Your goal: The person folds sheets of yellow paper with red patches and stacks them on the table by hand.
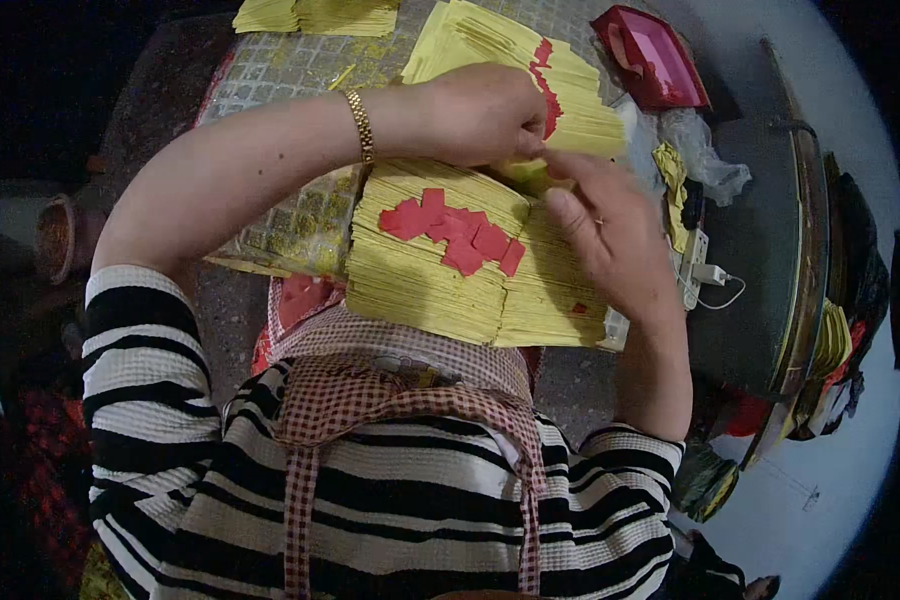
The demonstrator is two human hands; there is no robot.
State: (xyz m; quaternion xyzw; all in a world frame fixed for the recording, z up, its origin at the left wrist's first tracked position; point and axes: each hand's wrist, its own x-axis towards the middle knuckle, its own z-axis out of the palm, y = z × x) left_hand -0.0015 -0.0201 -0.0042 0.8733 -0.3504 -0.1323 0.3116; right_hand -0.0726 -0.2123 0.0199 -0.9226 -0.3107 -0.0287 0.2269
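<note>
My left hand (485, 115), with a gold bracelet on its wrist, is curled over the gap between two stacks of yellow paper. Its fingers are closed, and what they hold is hidden. Close to those fingertips is my right hand (610, 225), its thumb apart from its stretched fingers, above the right side of the near yellow paper stack (420, 290). Small red paper pieces (460, 235) lie scattered on that stack. Behind my left hand, the far yellow paper stack (480, 40) carries a strip of red pieces (548, 95).
More yellow paper (345, 15) lies at the table's far left on a grid-patterned cover (295, 70). A red and pink box (650, 60) stands at the far right, near clear plastic (705, 150). A power strip (692, 270) with a white plug sits right of my right hand.
</note>
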